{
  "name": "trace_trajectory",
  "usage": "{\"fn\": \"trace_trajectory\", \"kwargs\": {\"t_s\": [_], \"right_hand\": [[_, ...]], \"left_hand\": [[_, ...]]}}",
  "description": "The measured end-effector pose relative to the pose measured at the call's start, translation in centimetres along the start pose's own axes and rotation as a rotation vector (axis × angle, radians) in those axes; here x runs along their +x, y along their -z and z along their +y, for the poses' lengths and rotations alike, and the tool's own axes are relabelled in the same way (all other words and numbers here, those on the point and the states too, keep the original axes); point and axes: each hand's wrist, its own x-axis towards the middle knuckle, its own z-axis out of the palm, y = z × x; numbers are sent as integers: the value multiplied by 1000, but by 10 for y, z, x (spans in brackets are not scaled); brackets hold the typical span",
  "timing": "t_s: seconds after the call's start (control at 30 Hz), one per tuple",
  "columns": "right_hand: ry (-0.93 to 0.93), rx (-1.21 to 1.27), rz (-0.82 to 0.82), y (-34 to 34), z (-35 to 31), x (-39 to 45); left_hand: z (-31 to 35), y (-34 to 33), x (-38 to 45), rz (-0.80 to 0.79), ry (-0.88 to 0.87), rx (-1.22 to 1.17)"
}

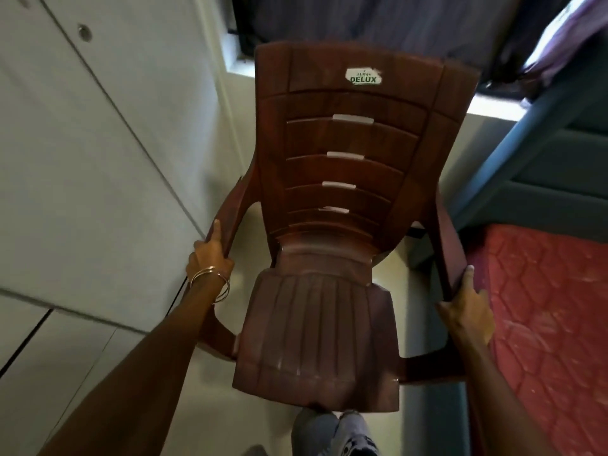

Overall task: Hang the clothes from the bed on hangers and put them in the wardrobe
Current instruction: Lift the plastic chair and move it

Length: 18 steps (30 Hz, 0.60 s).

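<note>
A brown plastic chair (332,245) with a DELUX sticker on its back fills the middle of the view, its seat toward me. My left hand (210,255) grips the chair's left armrest, bangles on the wrist. My right hand (467,304) grips the front end of the right armrest. The bed (546,307), with a red quilted mattress, lies at the right. The pale wardrobe doors (82,143) run along the left. No clothes or hangers show on the visible part of the bed.
Dark curtains (378,18) hang over a window behind the chair. A blue-grey headboard (539,179) rises at the right. Pale floor shows under the chair, a narrow strip between wardrobe and bed. Grey cloth lies at the bottom edge.
</note>
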Motion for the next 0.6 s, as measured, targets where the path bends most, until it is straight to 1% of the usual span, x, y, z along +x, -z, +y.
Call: {"fn": "trace_trajectory", "kwargs": {"t_s": [0.07, 0.13, 0.27, 0.37, 0.5, 0.6], "right_hand": [[-23, 7, -11, 4, -10, 31], [-15, 24, 21, 10, -22, 67], [-69, 38, 9, 19, -34, 120], [-74, 76, 35, 21, -43, 159], [-129, 123, 8, 9, -50, 202], [-172, 170, 11, -3, -57, 240]], "left_hand": [[28, -1, 28, 0, -10, 12], [63, 0, 60, 25, -39, 7], [108, -1, 103, 14, -57, 13], [147, -5, 138, 26, -108, 1], [170, -23, 182, -21, -150, -9], [195, -43, 227, -72, -205, -63]]}}
